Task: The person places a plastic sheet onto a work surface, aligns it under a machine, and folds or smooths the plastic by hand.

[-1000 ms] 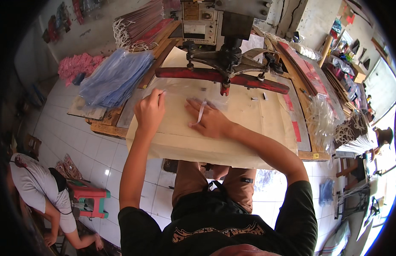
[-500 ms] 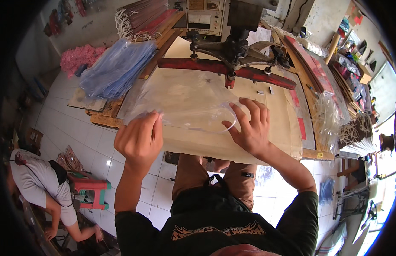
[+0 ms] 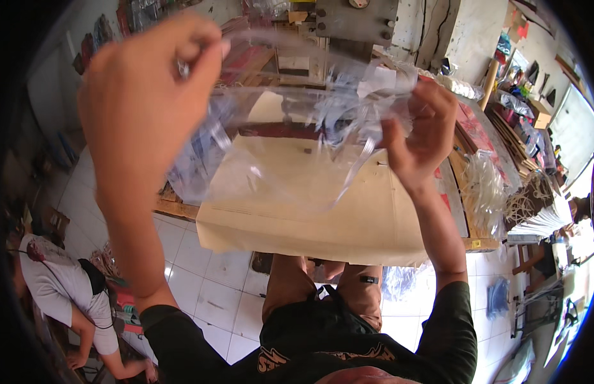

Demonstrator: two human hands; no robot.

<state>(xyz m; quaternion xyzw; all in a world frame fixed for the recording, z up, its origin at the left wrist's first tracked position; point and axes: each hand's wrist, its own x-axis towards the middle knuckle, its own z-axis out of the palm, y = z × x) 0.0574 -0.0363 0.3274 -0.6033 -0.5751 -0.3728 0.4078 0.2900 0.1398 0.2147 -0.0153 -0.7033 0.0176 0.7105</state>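
A thin clear plastic piece (image 3: 341,112), crumpled on its right side, stretches between my two hands above the workbench. I cannot tell whether it is a single sheet or a bag. My left hand (image 3: 143,89), raised close and slightly blurred, pinches its upper left edge between thumb and fingers. Curled fingers of my right hand (image 3: 428,125) grip the bunched right end. Beneath hangs a tan sheet (image 3: 309,221) that covers the bench and droops over its front edge. A pressing machine (image 3: 357,29) stands behind, its red bar partly hidden by the plastic.
Clear plastic strips (image 3: 489,185) lie along the bench's right side, near a corded stack (image 3: 533,205). A bluish plastic pile shows through at left. At lower left another person (image 3: 66,288) bends beside a red and green stool (image 3: 127,307). White tiles (image 3: 213,288) floor the room.
Both hands have lifted the plastic off the bench toward me, the left rising most, up and leftward. My right hand has moved right and up, and its fingers have closed on the plastic.
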